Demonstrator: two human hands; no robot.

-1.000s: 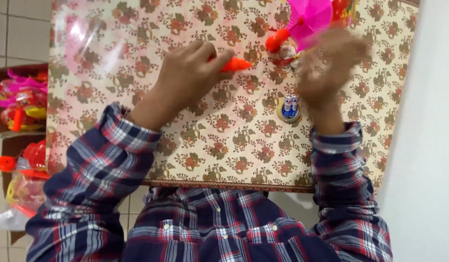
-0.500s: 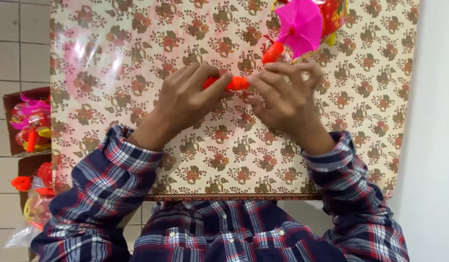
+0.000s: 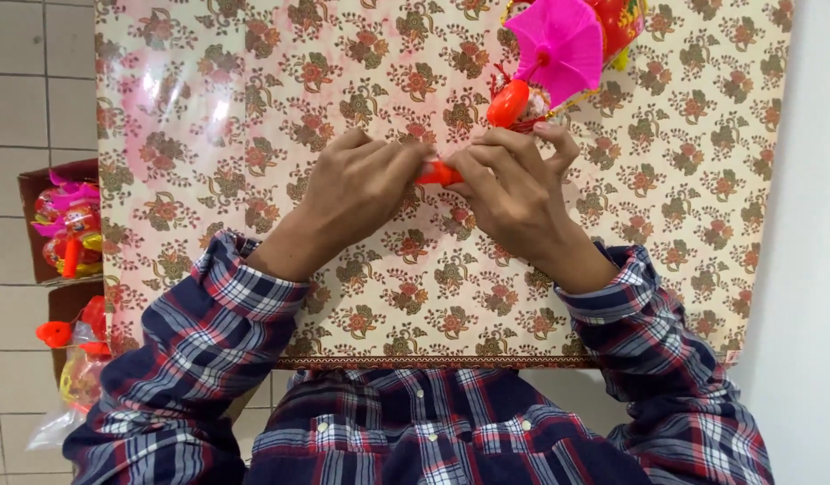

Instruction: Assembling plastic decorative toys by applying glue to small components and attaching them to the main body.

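Orange plastic piece (image 3: 437, 172), small, pinched from both ends by left hand (image 3: 356, 184) and right hand (image 3: 513, 184) above the floral surface (image 3: 253, 117), steadied for close fingertip work.

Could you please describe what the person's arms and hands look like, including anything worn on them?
Both hands, left hand and right hand, are bare, with no gloves, rings or watch visible. Each arm wears a long plaid shirt sleeve in navy, red and white, with buttoned cuffs at the wrists.
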